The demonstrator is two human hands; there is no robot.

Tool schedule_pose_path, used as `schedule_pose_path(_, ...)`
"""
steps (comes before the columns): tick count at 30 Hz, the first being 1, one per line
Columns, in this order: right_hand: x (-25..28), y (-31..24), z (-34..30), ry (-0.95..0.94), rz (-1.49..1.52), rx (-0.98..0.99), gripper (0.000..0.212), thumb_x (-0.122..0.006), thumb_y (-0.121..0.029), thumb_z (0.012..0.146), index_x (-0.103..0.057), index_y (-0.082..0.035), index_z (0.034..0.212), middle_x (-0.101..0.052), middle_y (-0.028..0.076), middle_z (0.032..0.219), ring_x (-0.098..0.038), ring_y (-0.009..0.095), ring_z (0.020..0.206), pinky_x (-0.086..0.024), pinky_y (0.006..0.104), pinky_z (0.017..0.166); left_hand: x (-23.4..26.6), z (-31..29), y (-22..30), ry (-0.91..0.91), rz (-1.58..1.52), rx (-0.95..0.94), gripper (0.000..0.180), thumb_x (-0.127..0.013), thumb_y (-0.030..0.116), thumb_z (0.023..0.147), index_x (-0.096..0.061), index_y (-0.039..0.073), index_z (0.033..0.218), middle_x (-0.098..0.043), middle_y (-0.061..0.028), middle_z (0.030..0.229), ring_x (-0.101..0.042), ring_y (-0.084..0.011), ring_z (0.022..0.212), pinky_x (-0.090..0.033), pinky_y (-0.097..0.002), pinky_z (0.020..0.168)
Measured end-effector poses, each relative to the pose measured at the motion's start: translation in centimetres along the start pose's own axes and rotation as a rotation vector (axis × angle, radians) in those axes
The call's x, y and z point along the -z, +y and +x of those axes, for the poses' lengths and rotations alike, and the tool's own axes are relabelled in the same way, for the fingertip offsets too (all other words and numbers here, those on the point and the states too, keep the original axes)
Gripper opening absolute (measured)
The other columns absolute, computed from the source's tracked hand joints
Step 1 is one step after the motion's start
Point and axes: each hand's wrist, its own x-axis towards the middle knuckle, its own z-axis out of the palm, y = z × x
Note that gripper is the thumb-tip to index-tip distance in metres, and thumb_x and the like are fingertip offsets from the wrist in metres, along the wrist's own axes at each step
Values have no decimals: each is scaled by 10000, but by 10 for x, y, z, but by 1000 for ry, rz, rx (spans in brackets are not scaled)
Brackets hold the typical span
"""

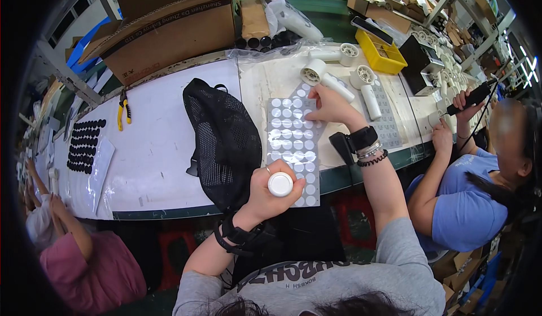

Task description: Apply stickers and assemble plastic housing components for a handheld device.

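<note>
My left hand (265, 198) is wrapped around a white cylinder (280, 184), its round capped end facing up. Beneath it lies a sheet of round, pale stickers (287, 128), set in rows and reaching the table's front edge. At the sheet's upper right edge, my right hand (334, 108) has its thumb and fingers closed together against the stickers. Whether a sticker is pinched there is too small to make out. Just beyond that hand are a white tube (337, 88) and a white round-ended part (312, 72). Another white tube (370, 102) lies to its right.
A black mesh bag (223, 141) lies left of the sheet. Yellow-handled pliers (123, 112), rows of black discs (86, 146) and a large cardboard box (169, 36) are farther left. A yellow bin (379, 51) stands back right. A co-worker (468, 197) holds a black tool at right.
</note>
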Motion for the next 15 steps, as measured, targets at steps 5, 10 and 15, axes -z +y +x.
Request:
schedule_pose_path(5, 0, -9, -18, 47, 518, -74, 362, -641, -33, 755, -510, -17, 1092, -591, 35, 762, -574, 109, 679, -451, 212, 619, -1, 3, 2, 62, 5, -13, 143, -668, -7, 720, -538, 44, 747, -573, -2, 653, -526, -43, 589, -405, -192, 542)
schedule_pose_path(10, 12, -67, -55, 217, 769, 134, 402, -568, 31, 812, -469, -15, 1198, -604, 33, 826, -567, 58, 773, -461, 186, 695, 4, 20, 15, 210, -30, 37, 243, -669, 18, 732, -575, 23, 956, -602, -13, 793, -540, -31, 703, -425, -188, 611)
schedule_pose_path(15, 27, -115, -100, 344, 650, 260, 385, -571, 33, 815, -480, -23, 1185, -612, 53, 849, -588, 83, 778, -479, 211, 691, 9, 54, 59, 165, 39, -33, 335, -658, 51, 753, -570, 8, 1074, -615, -23, 861, -558, -68, 768, -457, -230, 719)
